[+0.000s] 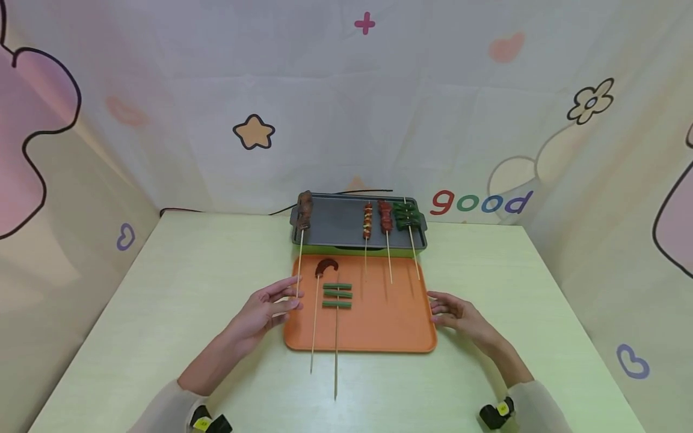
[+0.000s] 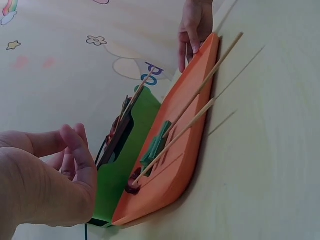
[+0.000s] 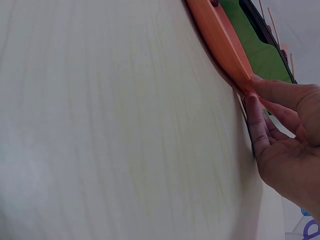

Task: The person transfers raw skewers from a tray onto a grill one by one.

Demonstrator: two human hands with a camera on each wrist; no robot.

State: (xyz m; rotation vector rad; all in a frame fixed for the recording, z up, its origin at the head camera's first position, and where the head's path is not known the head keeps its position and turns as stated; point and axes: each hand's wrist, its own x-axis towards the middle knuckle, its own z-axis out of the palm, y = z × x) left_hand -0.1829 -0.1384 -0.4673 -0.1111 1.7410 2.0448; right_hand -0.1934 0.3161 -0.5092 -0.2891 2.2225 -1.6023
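In the head view my left hand (image 1: 260, 313) pinches the lower end of a wooden stick whose brown meat skewer (image 1: 305, 210) lies at the left end of the grill plate (image 1: 335, 219). The left wrist view shows this hand's (image 2: 55, 170) fingertips and thumb together, the stick hidden. My right hand (image 1: 460, 316) grips the right rim of the orange tray (image 1: 390, 325), as the right wrist view also shows. On the tray lie a skewer with a curved dark red piece (image 1: 326, 266) and another with green bean-like pieces (image 1: 337, 294), their sticks reaching past the front rim.
On the grill's right half lie a thin red-and-yellow skewer (image 1: 367, 221), a red meat skewer (image 1: 385, 216) and a green vegetable skewer (image 1: 407, 215), sticks overhanging the tray. The green-sided grill stands behind the tray, by a printed curtain (image 1: 325, 108). A black cord (image 1: 184, 210) runs behind.
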